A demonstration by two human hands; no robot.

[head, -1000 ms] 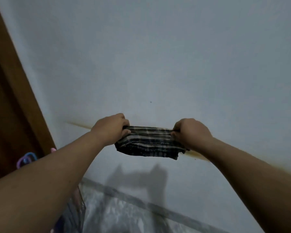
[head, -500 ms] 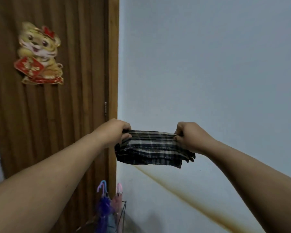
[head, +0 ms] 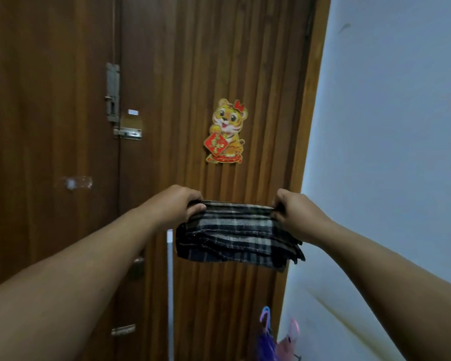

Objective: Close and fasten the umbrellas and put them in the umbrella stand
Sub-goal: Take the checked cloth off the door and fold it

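Note:
A dark plaid umbrella [head: 236, 234], folded into a flat bundle of cloth, hangs in the air in front of me. My left hand [head: 179, 204] grips its left end and my right hand [head: 296, 213] grips its right end, both arms stretched out. Far below at the bottom right, a purple umbrella [head: 266, 334] with a blue hooked handle and a pink umbrella [head: 289, 340] stand upright, with a bit of dark wire from the stand [head: 297, 357] beside them. The rest of the stand is out of frame.
A brown wooden door [head: 193, 74] fills the left and middle, with a bolt latch [head: 112, 92], a tiger sticker [head: 227, 131] and a handle low down. A pale blue wall [head: 388, 126] runs along the right, stained low down.
The view has swung left from the bare wall to the door. Both hands keep the same grip on the plaid umbrella. The stand's umbrellas now appear lower right.

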